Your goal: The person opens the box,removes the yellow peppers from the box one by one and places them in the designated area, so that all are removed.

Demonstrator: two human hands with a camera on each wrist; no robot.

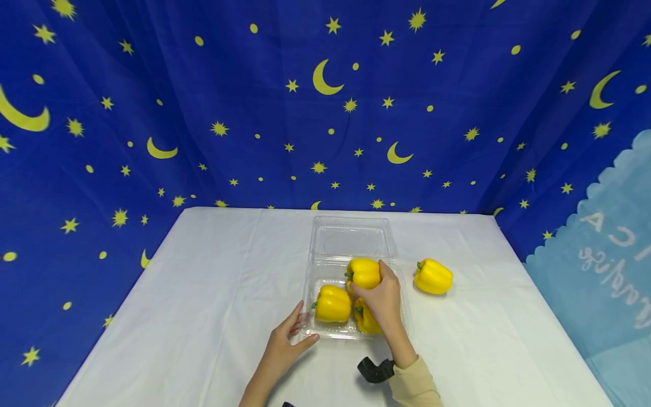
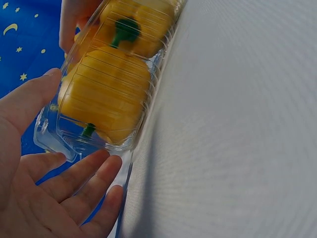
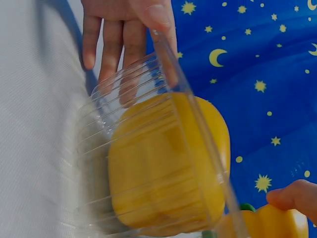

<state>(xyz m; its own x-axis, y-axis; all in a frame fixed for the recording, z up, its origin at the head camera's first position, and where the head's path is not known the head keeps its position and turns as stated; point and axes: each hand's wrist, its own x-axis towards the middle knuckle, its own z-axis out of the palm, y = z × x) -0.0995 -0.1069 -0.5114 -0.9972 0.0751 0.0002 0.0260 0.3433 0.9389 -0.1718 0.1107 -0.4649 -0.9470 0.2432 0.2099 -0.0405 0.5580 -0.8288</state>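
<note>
A clear plastic clamshell container (image 1: 356,337) stands on the table with its lid (image 1: 351,240) folded back. Two yellow bell peppers sit in its front half, a left one (image 1: 333,305) and a right one (image 1: 365,316) partly hidden by my right wrist. My right hand (image 1: 382,294) pinches another yellow bell pepper (image 1: 363,272) between thumb and fingers, over the container's back part. At the front left corner, my left hand (image 1: 286,342) rests with fairly straight fingers along the side and its thumb (image 2: 37,94) at the rim.
A fourth yellow bell pepper (image 1: 433,277) lies on the white-covered table (image 1: 244,265), right of the container. Below the right wrist juts a black curved piece (image 1: 375,371). A blue curtain (image 1: 285,113) with moons and stars surrounds the table's back and sides.
</note>
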